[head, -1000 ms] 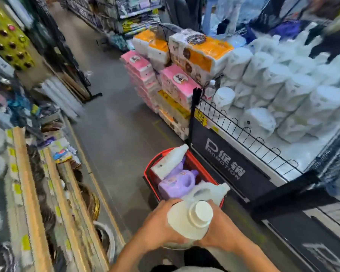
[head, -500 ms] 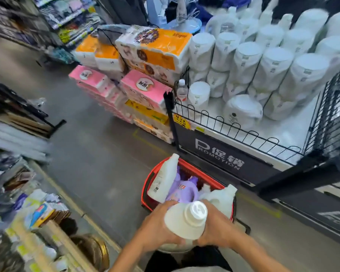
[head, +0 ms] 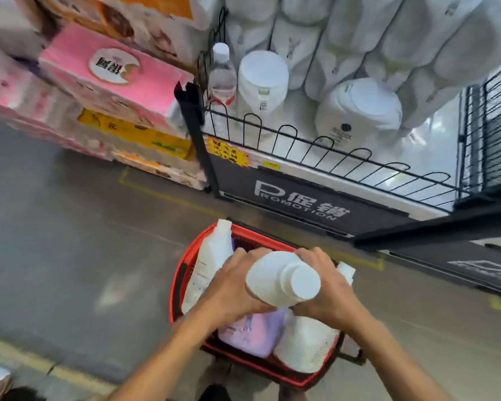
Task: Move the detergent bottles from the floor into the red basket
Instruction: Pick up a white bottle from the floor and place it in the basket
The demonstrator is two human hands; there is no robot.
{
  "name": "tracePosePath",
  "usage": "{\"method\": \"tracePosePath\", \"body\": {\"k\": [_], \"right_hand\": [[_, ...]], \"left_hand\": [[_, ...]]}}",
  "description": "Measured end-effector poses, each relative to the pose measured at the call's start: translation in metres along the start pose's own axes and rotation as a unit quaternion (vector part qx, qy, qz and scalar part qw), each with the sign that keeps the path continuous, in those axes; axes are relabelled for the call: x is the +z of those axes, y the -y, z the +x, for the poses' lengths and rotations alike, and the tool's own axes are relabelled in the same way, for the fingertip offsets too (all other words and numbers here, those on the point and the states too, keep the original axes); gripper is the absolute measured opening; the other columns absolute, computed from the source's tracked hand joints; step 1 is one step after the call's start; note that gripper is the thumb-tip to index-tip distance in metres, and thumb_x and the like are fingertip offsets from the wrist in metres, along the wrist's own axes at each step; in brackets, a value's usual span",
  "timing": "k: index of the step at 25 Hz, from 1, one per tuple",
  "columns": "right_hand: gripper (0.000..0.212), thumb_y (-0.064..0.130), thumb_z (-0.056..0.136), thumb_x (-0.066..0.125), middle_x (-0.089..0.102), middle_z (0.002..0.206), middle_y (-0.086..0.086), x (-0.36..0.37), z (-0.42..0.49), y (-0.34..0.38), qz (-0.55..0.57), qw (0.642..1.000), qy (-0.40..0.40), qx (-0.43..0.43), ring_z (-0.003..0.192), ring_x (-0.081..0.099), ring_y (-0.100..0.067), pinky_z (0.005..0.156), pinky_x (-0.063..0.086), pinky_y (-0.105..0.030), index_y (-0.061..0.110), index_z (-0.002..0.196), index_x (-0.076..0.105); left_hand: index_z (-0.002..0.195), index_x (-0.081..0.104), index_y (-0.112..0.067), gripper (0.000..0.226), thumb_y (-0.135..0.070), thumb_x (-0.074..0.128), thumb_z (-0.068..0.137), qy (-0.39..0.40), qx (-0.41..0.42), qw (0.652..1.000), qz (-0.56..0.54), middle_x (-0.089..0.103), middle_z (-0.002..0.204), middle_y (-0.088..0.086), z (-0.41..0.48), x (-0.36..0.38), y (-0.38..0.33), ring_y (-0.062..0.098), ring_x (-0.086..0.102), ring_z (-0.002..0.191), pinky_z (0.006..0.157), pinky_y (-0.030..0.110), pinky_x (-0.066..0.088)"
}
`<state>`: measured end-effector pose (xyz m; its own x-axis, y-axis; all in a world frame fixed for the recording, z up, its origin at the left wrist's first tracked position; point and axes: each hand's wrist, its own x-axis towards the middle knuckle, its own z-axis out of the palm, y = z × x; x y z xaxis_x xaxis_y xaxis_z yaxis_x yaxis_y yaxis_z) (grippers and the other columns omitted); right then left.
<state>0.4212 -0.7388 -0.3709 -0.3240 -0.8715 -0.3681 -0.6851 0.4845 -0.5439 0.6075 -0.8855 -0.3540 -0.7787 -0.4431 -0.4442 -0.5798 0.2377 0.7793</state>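
Observation:
I hold a white detergent bottle [head: 281,277] with a white cap over the red basket [head: 176,287] on the floor. My left hand [head: 235,287] grips its left side and my right hand [head: 327,287] grips its right side. Inside the basket a tall white bottle [head: 207,264] leans at the left, a purple bottle [head: 252,331] lies in the middle, and another white bottle [head: 304,345] lies at the right. The basket's middle is hidden by my hands.
A black promotion stand [head: 298,201] with a wire rail holds white packs [head: 359,111] just behind the basket. Stacked pink and orange tissue packs [head: 113,79] stand at the back left. Grey floor [head: 70,241] lies to the left of the basket.
The view has moved forward and tilted down over the basket. Both hands have carried the white bottle forward, from the basket's near rim to above its middle.

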Motion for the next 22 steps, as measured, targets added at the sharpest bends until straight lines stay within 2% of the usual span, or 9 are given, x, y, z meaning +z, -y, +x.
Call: {"method": "tracePosePath", "body": {"k": [3,6,8,10,12,14,17,20,22], "right_hand": [[0.095,0.064,0.048,0.072,0.043,0.116,0.007,0.032,0.034,-0.019,-0.032,0.999,-0.022,0.011,0.105,0.042,-0.017,0.074,0.049,-0.041,0.028,0.132,0.044],[0.094,0.063,0.065,0.07,0.042,0.134,-0.001,0.077,0.044,-0.054,-0.062,0.998,-0.02,0.011,0.121,0.043,-0.024,0.08,0.053,-0.046,0.02,0.143,0.039],[0.088,0.053,0.072,0.077,0.04,0.14,-0.004,0.1,0.045,-0.076,-0.099,0.995,-0.006,-0.013,0.128,0.042,-0.028,0.084,0.056,-0.05,0.018,0.144,0.039],[0.085,0.042,0.071,0.082,0.043,0.138,-0.008,0.114,0.043,-0.086,-0.128,0.991,-0.008,-0.043,0.129,0.041,-0.029,0.078,0.06,-0.049,0.016,0.141,0.043],[0.087,0.033,0.063,0.09,0.045,0.135,-0.01,0.127,0.033,-0.088,-0.137,0.989,-0.005,-0.062,0.127,0.043,-0.031,0.069,0.061,-0.043,0.016,0.136,0.046],[0.089,0.028,0.056,0.095,0.047,0.132,-0.01,0.14,0.022,-0.092,-0.147,0.985,0.005,-0.087,0.124,0.047,-0.031,0.06,0.059,-0.036,0.016,0.131,0.049],[0.081,0.025,0.056,0.094,0.049,0.128,-0.006,0.156,0.012,-0.1,-0.16,0.982,0.015,-0.104,0.12,0.052,-0.028,0.056,0.055,-0.031,0.02,0.127,0.053],[0.07,0.027,0.067,0.09,0.051,0.124,-0.002,0.158,0.009,-0.099,-0.158,0.984,0.023,-0.081,0.115,0.054,-0.025,0.052,0.053,-0.032,0.023,0.127,0.054],[0.069,0.028,0.075,0.083,0.05,0.128,-0.002,0.153,0.007,-0.092,-0.16,0.984,0.042,-0.062,0.118,0.052,-0.024,0.06,0.055,-0.033,0.025,0.135,0.049]], "left_hand": [[0.135,0.034,-0.063,0.093,-0.057,0.08,0.054,0.047,0.024,0.998,0.022,0.046,0.12,-0.016,0.051,0.002,0.039,0.012,0.048,0.118,0.1,0.032,0.045],[0.145,0.019,-0.058,0.099,-0.055,0.08,0.066,0.081,-0.002,0.988,0.134,0.04,0.131,-0.001,0.081,0.04,0.074,0.027,0.047,0.124,0.101,0.038,0.044],[0.148,0.012,-0.056,0.098,-0.053,0.075,0.074,0.072,-0.012,0.976,0.207,0.037,0.134,0.003,0.084,0.067,0.095,0.031,0.045,0.123,0.1,0.041,0.041],[0.149,0.004,-0.057,0.098,-0.046,0.071,0.079,0.056,-0.004,0.966,0.252,0.034,0.138,0.004,0.076,0.083,0.114,0.031,0.043,0.124,0.102,0.041,0.041],[0.148,-0.004,-0.059,0.102,-0.04,0.071,0.081,0.05,0.007,0.96,0.275,0.032,0.144,0.006,0.059,0.098,0.132,0.031,0.042,0.126,0.102,0.042,0.044],[0.148,-0.009,-0.061,0.113,-0.032,0.075,0.078,0.059,0.015,0.954,0.295,0.037,0.14,0.009,0.045,0.112,0.143,0.032,0.047,0.12,0.095,0.042,0.05],[0.153,-0.008,-0.059,0.13,-0.017,0.081,0.068,0.046,0.037,0.946,0.32,0.047,0.131,0.011,0.037,0.124,0.161,0.033,0.055,0.113,0.084,0.041,0.056],[0.154,-0.004,-0.057,0.115,-0.009,0.069,0.08,0.06,0.03,0.935,0.349,0.039,0.142,0.009,0.034,0.115,0.16,0.031,0.045,0.132,0.091,0.039,0.053],[0.156,-0.002,-0.055,0.098,-0.01,0.057,0.091,0.068,0.0,0.929,0.365,0.029,0.151,0.008,0.029,0.107,0.145,0.027,0.032,0.142,0.1,0.039,0.047]]}}
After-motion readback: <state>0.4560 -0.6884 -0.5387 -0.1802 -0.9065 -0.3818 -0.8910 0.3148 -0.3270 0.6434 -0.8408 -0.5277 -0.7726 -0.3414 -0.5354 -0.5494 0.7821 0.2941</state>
